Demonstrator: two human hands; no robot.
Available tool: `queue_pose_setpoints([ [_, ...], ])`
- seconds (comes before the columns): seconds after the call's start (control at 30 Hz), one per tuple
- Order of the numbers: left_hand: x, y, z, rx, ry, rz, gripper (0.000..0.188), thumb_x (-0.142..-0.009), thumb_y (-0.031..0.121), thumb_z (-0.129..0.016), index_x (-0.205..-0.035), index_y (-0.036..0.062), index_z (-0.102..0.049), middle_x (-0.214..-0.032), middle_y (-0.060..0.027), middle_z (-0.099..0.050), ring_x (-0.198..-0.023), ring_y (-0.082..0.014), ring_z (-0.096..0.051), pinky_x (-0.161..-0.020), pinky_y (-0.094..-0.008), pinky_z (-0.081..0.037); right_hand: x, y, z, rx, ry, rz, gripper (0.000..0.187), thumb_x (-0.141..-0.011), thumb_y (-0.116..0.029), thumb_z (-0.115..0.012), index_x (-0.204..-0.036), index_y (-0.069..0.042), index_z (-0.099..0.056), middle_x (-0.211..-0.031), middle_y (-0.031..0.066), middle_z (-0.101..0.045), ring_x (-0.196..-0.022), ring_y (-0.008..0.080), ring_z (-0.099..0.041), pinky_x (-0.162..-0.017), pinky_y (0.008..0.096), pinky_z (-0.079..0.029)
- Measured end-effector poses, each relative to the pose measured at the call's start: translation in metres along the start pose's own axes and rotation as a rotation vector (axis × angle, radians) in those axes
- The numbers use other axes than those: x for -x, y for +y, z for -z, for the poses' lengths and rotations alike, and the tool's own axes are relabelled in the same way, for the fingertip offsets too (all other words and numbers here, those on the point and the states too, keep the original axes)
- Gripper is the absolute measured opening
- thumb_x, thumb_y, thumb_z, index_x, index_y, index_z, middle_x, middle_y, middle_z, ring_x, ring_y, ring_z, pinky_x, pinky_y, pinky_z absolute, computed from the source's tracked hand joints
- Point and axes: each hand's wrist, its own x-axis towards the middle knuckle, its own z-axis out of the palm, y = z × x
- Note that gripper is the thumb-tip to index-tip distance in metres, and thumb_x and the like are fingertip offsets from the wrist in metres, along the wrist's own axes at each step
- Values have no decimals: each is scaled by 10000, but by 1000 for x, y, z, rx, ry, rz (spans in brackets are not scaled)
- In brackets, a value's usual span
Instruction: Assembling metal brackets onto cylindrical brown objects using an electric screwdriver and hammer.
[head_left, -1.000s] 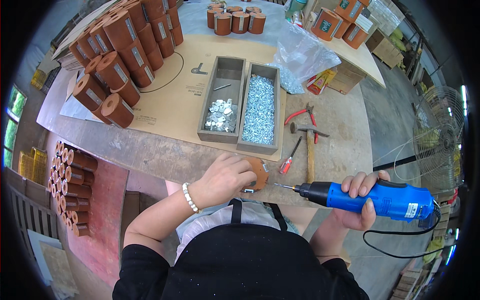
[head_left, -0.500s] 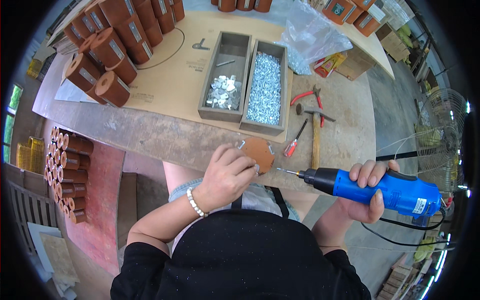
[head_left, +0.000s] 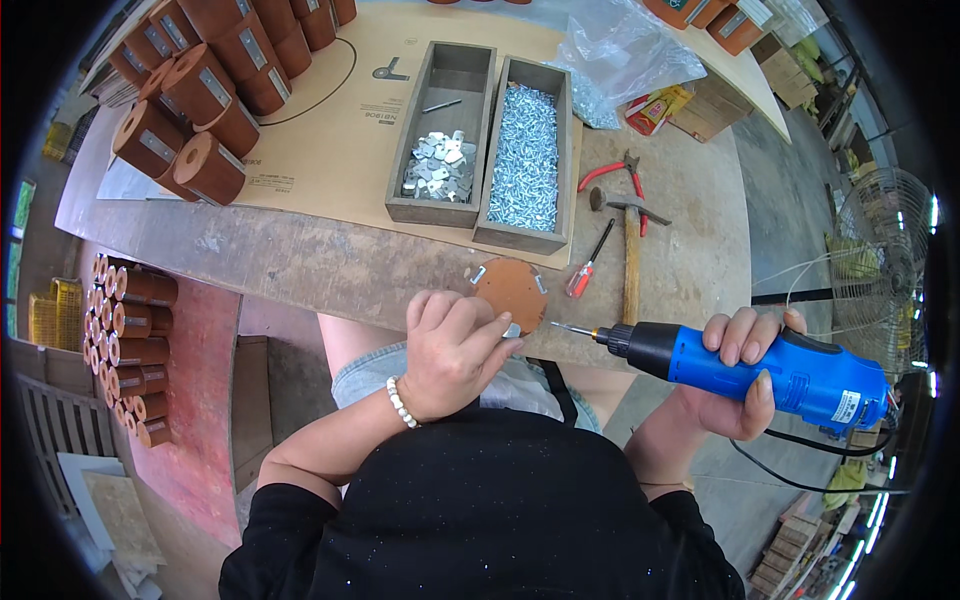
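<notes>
fan (head_left: 892, 264), right | cardboard box (head_left: 712, 108), upper right | yellow crates (head_left: 60, 315), seemingly, left

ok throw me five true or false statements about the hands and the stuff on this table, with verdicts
1. The right hand holds a blue power tool. True.
2. The left hand grips the hammer. False: it has a small metal plate at its fingertips, by the round brown piece; the hammer lies on the table.
3. The screws are in the left tray. False: the screws are in the right tray.
4. Red-handled pliers lie near the hammer. True.
5. The left wrist is bare. False: it wears a white beaded bracelet.
</notes>
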Motion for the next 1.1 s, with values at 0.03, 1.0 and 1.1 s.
queue_pose_setpoints([
  [0.03,1,0,0,9,3,-19,339,-566,192,-756,-872,90,-650,-805,-27,-534,-768,-210,-477,-739,-379,-347,0,0,0,0,1,-2,597,-725,-130,-552,-1253,5,-308,-795,77,-471,-665,165,-478,-629,335,-445],
  [1.0,-3,-9,14,-26,-142,-17,307,-633,239,-719,-921,145,-666,-994,-17,-560,-927,-215,-477,-949,-489,-255,4,10,-40,5,-15,-142,622,-696,-114,-654,-1226,-59,-333,-727,54,-492,-636,185,-506,-599,359,-453],
  [1.1,-2,-10,13,-9,-133,-18,309,-636,238,-720,-925,145,-665,-988,-18,-564,-923,-216,-482,-951,-491,-254,4,10,-44,45,-35,-170,627,-696,-125,-670,-1221,-81,-330,-725,53,-491,-644,192,-510,-610,366,-453],
])
